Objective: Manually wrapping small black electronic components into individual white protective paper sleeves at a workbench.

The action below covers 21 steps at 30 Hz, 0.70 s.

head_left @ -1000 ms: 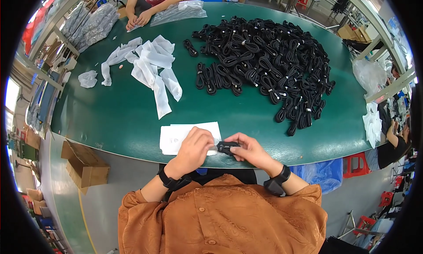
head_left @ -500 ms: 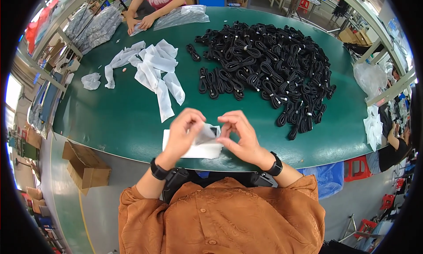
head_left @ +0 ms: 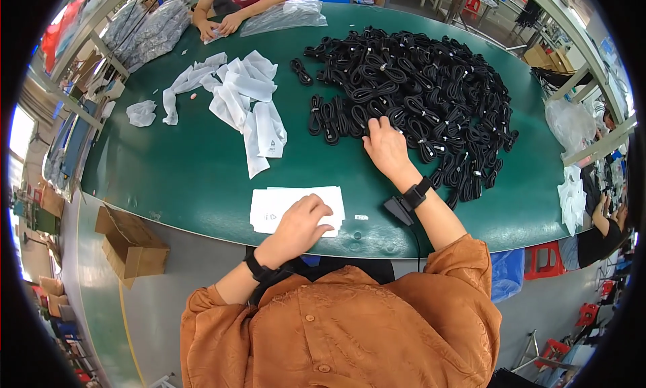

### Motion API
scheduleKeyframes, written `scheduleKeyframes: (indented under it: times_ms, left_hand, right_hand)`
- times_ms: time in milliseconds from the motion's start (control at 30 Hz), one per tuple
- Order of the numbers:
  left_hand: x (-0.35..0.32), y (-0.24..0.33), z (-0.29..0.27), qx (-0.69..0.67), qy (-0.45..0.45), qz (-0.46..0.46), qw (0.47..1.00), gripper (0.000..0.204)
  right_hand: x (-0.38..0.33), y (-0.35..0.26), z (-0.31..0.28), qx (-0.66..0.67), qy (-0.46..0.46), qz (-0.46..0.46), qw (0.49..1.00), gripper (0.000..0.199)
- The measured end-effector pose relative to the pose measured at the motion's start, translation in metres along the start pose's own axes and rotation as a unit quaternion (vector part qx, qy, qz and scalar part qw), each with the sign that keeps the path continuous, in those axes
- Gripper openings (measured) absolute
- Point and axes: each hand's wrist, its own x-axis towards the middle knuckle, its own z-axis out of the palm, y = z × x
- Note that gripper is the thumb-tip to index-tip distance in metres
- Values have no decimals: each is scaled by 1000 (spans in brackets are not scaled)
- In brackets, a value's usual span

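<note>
Bright, even light filled the room, and a window (head_left: 21, 129) glared nearly white at far left. A soft sheen lay on the green table (head_left: 168, 166). The black cables (head_left: 410, 85) stayed dark between their loops. Fisheye distortion bowed the table's edges, and black vignetting swallowed the corners.

Cables (head_left: 410, 85) at the right hand (head_left: 388, 149) are black; bags (head_left: 269, 202) under the left hand (head_left: 301, 223), white; the table (head_left: 168, 176) beneath both, green; wrist straps (head_left: 417, 194), black; the shirt (head_left: 363, 321) behind them, orange-brown.
</note>
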Motion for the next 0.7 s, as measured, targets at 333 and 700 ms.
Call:
scheduleKeyframes:
  times_ms: [333,700]
  left_hand:
    - [-16,-15,14,-91,19,-114,989,9]
    - [-14,-9,12,-182,38,-166,968,5]
  right_hand:
    - [-88,-32,-68,445,-97,200,867,15]
    - [-123,-45,-97,340,-192,-39,920,18]
